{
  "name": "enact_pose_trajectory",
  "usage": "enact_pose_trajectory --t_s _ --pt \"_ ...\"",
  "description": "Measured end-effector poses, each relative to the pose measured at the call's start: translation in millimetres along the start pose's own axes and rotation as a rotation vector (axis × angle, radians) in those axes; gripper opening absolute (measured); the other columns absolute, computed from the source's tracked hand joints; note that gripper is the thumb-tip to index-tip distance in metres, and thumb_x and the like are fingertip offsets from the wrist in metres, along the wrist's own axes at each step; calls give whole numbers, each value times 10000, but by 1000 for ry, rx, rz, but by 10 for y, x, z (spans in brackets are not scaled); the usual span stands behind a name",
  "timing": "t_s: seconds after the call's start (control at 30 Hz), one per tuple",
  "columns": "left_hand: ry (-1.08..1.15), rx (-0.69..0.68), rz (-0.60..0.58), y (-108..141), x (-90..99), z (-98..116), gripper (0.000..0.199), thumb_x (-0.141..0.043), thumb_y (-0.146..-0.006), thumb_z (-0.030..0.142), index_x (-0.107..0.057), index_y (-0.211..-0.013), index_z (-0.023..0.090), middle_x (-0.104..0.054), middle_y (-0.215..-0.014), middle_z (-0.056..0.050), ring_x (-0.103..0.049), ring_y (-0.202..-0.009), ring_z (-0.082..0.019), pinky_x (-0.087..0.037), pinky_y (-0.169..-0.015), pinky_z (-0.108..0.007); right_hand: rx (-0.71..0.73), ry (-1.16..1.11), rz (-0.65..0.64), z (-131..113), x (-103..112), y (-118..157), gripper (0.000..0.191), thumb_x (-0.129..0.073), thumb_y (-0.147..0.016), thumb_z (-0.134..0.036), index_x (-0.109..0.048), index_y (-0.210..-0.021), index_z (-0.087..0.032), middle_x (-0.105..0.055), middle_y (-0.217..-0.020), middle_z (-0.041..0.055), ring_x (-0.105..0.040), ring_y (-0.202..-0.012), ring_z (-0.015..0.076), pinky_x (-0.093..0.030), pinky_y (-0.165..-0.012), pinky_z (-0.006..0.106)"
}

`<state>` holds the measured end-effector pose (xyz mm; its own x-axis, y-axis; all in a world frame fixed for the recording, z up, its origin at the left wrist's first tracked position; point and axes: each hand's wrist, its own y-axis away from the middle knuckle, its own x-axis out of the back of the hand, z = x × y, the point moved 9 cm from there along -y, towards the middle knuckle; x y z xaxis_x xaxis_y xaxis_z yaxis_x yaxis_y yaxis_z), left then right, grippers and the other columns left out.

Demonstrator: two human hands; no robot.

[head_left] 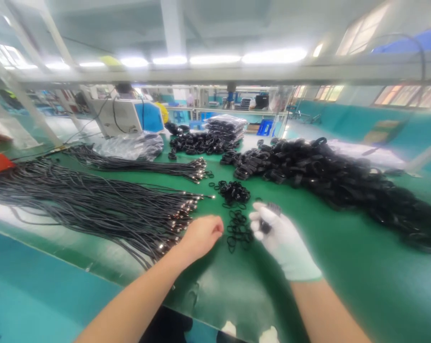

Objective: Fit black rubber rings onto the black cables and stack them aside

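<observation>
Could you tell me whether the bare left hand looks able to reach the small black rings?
Probably yes: the left hand is beside the rings, with only bare green tabletop visible between.

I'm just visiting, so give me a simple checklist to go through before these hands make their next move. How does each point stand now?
1. Right hand has its grip: ok; its gloved fingers hold a small dark object.
2. Left hand is free: cannot tell; its curled fingers could hide something.
3. Both hands gloved, if that matters here: not ok; the left is bare.
4. Small black rings within reach: ok; they appear close to both hands on the green tabletop.
5. Those rings lie singly: not ok; many are heaped or overlapping.
6. Long black cables have their metal tips exposed: ok; many tips show near the left hand.
</observation>
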<state>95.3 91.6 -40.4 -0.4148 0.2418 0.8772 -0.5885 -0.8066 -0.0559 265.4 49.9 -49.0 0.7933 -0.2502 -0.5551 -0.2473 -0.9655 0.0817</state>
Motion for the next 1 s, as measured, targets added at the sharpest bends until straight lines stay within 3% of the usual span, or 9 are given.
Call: enact_pose_trajectory --t_s 0.17,0.33,0.43,0.53,0.67,0.73,0.83,0.9,1.0 --pt "-61 -86 -60 -47 -217 161 173 -503 -766 125 -626 -806 240 -606 -828 18 -576 -760 -159 -370 -629 -239 -68 -20 -41 237 -12 4 304 -700 -771 -283 -563 -1000 -137 -619 -743 54 -573 -588 127 -444 -436 197" --pt "-131 -205 -123 28 -324 271 192 -532 -756 147 -595 -906 248 -584 -908 3 -562 -779 -169 -376 -660 -256 -134 -26 -79 237 -55 49 323 -687 -788 -295 -532 -1037 -160 -627 -807 56 -640 -795 225 -550 -685 395" --pt "-126 -204 -129 42 -354 289 69 -524 -773 169 -586 -772 199 -579 -834 -22 -540 -792 -194 -369 -714 -294 -130 -1 -83 241 -69 61 332 -684 -788 -303 -524 -1039 -155 -630 -824 65 -640 -751 207 -544 -611 334" --pt "124 -77 -56 32 -224 210 98 -472 -815 186 -553 -758 178 -567 -794 -21 -523 -773 -174 -373 -708 -285 -87 59 -90 234 -109 77 374 -699 -766 -289 -510 -1054 -142 -629 -790 60 -591 -587 140 -462 -454 224" --pt "933 120 -52 76 -197 126 114 -458 -831 250 -489 -773 157 -495 -650 24 -456 -582 -100 -355 -566 -217 -69 193 -111 310 -229 106 457 -709 -736 -316 -487 -1085 -125 -610 -663 18 -505 -427 95 -400 -382 206" --pt "1170 166 -41 97 -248 151 126 -487 -812 259 -481 -759 144 -501 -647 23 -439 -541 -81 -349 -540 -207 -56 247 -120 375 -301 118 519 -736 -684 -342 -473 -1077 -127 -620 -675 23 -508 -410 108 -398 -358 217" --pt "1214 200 27 116 -330 155 135 -520 -784 259 -489 -732 139 -519 -653 17 -455 -533 -79 -362 -534 -209 0 353 -60 422 -327 147 513 -759 -631 -335 -469 -1009 -144 -606 -606 -2 -466 -341 104 -339 -302 202" --pt "1127 223 76 131 -384 100 140 -512 -793 271 -492 -727 149 -506 -625 29 -454 -527 -83 -355 -519 -207 -45 288 -57 475 -334 195 436 -730 -659 -338 -473 -963 -163 -535 -503 -51 -411 -311 84 -280 -293 175" --pt "998 251 138 163 -416 -53 150 -505 -798 263 -487 -690 161 -466 -562 48 -420 -508 -81 -312 -482 -192 -253 -54 -244 564 -490 331 435 -727 -644 -368 -497 -960 -178 -512 -559 -52 -413 -395 59 -278 -340 149"
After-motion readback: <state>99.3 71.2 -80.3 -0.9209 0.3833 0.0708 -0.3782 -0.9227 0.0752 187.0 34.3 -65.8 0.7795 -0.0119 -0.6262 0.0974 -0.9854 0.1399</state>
